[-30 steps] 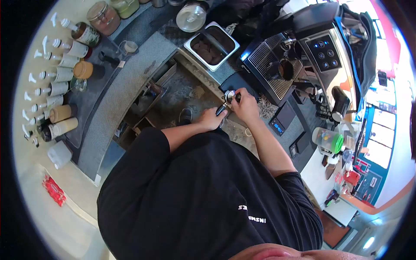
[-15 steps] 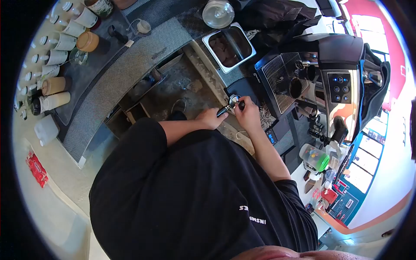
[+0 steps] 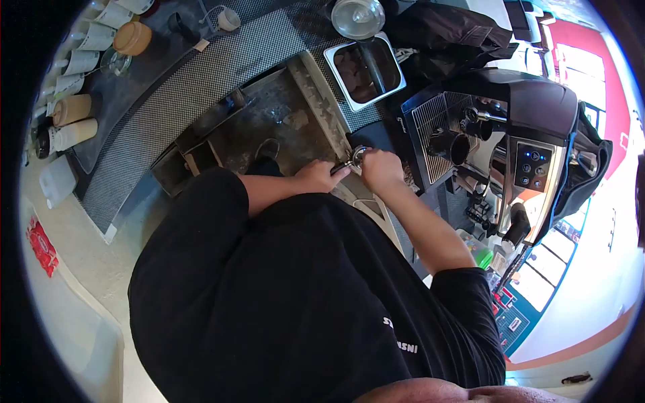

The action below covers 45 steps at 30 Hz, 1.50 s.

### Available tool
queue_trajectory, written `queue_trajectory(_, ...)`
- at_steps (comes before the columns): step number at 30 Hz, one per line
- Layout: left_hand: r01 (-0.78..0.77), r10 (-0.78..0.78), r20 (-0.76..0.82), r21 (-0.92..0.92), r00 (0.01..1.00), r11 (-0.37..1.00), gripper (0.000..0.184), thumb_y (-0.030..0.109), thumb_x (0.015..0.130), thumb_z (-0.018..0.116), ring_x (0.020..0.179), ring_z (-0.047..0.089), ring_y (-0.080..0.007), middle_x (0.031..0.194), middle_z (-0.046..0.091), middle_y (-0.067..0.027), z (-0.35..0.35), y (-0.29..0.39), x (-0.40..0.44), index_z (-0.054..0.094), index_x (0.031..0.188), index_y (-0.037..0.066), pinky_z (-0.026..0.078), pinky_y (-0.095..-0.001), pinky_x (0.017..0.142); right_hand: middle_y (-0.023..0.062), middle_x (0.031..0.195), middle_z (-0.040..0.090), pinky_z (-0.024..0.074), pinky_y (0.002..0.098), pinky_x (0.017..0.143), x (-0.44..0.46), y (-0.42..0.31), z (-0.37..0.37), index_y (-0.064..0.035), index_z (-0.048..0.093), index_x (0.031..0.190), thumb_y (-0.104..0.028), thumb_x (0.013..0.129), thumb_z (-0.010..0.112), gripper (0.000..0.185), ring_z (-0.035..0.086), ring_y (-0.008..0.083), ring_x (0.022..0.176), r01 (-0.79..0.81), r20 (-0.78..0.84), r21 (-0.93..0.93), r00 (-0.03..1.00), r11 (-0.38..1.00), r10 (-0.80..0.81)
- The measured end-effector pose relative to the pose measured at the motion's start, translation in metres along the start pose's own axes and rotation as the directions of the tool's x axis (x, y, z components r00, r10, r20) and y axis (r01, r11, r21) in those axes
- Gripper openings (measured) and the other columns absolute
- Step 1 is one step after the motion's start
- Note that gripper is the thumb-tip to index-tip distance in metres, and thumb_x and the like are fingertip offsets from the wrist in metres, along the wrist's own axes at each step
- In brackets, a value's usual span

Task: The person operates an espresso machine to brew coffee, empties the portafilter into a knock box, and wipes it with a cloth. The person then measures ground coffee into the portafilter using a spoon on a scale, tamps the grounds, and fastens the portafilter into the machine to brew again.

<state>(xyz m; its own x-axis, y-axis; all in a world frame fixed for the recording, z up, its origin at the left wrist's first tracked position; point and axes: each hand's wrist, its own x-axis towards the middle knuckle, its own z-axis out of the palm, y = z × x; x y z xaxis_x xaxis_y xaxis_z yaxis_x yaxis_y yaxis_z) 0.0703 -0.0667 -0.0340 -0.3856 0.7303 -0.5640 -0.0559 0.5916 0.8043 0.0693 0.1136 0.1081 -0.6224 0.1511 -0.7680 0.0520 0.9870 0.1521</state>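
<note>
A portafilter (image 3: 358, 156) with a round metal basket and a black handle rests at the counter's edge, near the middle of the view. My left hand (image 3: 318, 176) is wrapped round its handle. Over the basket, my right hand (image 3: 382, 169) is closed; what it grips is hidden under the fingers. A dark mat (image 3: 376, 136) lies just beyond the basket. Behind it stands the espresso machine (image 3: 531, 168), with black cups (image 3: 449, 146) on its drip tray (image 3: 433, 121).
A metal container (image 3: 365, 72) with dark contents sits on the counter beyond my hands. A glass jar (image 3: 357, 18) is behind it. Bottles (image 3: 84, 62) and amber jars (image 3: 133, 38) line the left counter (image 3: 195, 87). A plastic jug (image 3: 58, 181) stands far left.
My view has turned and shifted. My right hand has moved from raised fingers on a dark knob to lying closed over the basket, covering the knob. My left hand keeps hold of the handle.
</note>
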Motion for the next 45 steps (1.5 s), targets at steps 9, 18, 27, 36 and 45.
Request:
queue_trajectory(9,-0.018,0.018,-0.106,-0.002,0.994,1.0,0.084,0.074,0.108,0.051,0.096,0.077,-0.0513,0.094,0.076,-0.0329,0.023,-0.021,0.017,0.078,0.093,-0.004,0.059,-0.0602,0.088,0.0184,0.099,0.08,0.0637,0.044,0.077,0.011,0.033,0.033,0.0035,0.075,0.11,-0.012,0.087,0.071,0.028,0.08,0.0345,0.086,0.409,-0.188,-0.3,0.861,0.862,-0.473)
queue_trajectory(18,-0.061,0.06,-0.138,-0.004,0.989,0.998,0.083,0.073,0.108,0.051,0.079,0.076,-0.0514,0.078,0.074,-0.0299,0.02,-0.022,0.017,0.078,0.086,-0.002,0.061,-0.0608,0.077,0.0218,0.107,0.08,0.0639,0.0502,0.08,0.02,0.031,0.021,0.0055,0.075,0.115,-0.013,0.082,0.074,0.038,0.08,0.0376,0.088,0.407,-0.11,-0.095,0.903,0.908,-0.416)
queue_trajectory(27,-0.036,0.041,-0.123,0.038,0.992,0.999,0.086,0.073,0.109,0.051,0.082,0.076,-0.0523,0.083,0.074,-0.0336,0.013,-0.011,0.01,0.076,0.084,-0.005,0.06,-0.0603,0.078,0.0281,0.109,0.081,0.0646,0.0527,0.093,0.016,0.002,-0.001,-0.0008,0.083,0.102,-0.026,0.09,0.076,0.029,0.08,0.0444,0.105,-0.18,0.017,0.31,0.983,0.933,0.184)
queue_trajectory(36,-0.093,0.098,-0.017,0.204,0.995,0.975,0.075,0.07,0.104,0.061,0.098,0.076,-0.0505,0.099,0.078,-0.0303,-0.044,0.006,-0.009,0.08,0.102,-0.002,0.059,-0.0561,0.091,0.0314,0.108,0.079,0.061,0.0512,0.101,-0.022,0.023,0.012,0.0034,0.084,0.098,-0.045,0.092,0.076,0.049,0.077,0.0461,0.109,-0.24,-0.144,0.675,0.885,0.698,0.444)
queue_trajectory(45,-0.116,0.111,0.031,0.262,0.993,0.958,0.036,0.038,0.098,0.079,0.081,0.075,-0.0354,0.084,0.075,-0.0208,-0.114,0.031,-0.066,0.077,0.095,0.002,0.058,-0.0483,0.081,0.0087,0.072,0.071,0.0477,0.0344,0.043,-0.015,0.052,0.086,0.0008,0.076,0.088,-0.049,0.094,0.086,0.051,0.067,0.0186,0.053,0.01,0.1,0.983,0.811,-0.185,0.576)
